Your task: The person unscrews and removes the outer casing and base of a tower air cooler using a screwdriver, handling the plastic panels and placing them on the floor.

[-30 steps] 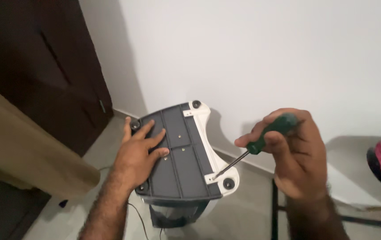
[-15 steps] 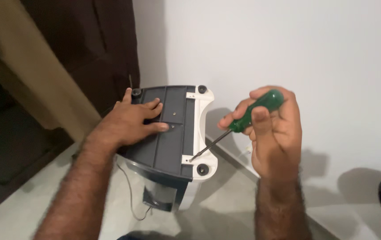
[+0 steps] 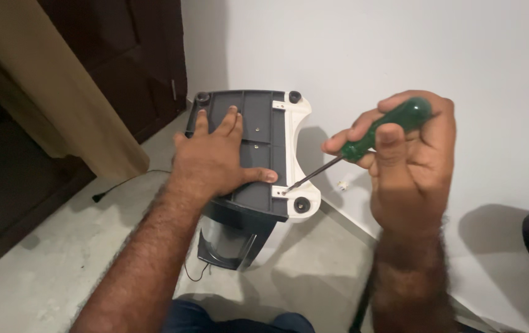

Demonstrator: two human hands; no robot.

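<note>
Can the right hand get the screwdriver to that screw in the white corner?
Probably yes. The right hand holds the screwdriver, and its tip already seems to sit at the screw. The left hand lies flat on the grey base, beside that corner, not over it.

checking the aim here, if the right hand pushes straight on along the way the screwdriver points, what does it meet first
The right hand holds the green screwdriver aimed down-left. Its tip appears to sit at a screw hole in the white corner of the upturned appliance base, so it meets that first, though actual contact is unclear.
</note>
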